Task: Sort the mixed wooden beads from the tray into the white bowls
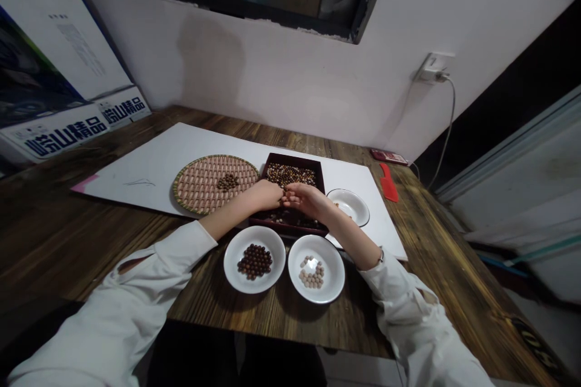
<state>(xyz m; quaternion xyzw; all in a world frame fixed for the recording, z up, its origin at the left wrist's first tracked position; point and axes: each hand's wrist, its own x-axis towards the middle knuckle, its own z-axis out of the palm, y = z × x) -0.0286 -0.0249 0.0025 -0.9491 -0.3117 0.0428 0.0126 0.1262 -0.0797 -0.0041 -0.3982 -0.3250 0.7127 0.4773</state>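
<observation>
A dark red box (323, 184) of mixed small round beads (290, 174) sits in front of me, and both my hands meet above its middle. My left hand (269, 195) is closed, back upward, its fingertips touching or almost touching the other hand. Curled inward with the palm partly turned up, my right hand (305, 198) has its fingers drawn together. Whatever lies in the fingers is too small to name. Nearest me, one white bowl (231, 260) holds dark brown beads (255, 261), and a second white bowl (336, 281) holds pale beads (312, 273).
A round woven tray (195, 184) with brownish beads (227, 182) lies left of the box. At right is another white bowl (361, 210), partly behind my forearm. A white board (149, 157) lies underneath. Farther right are a red comb (388, 184) and a phone (389, 157).
</observation>
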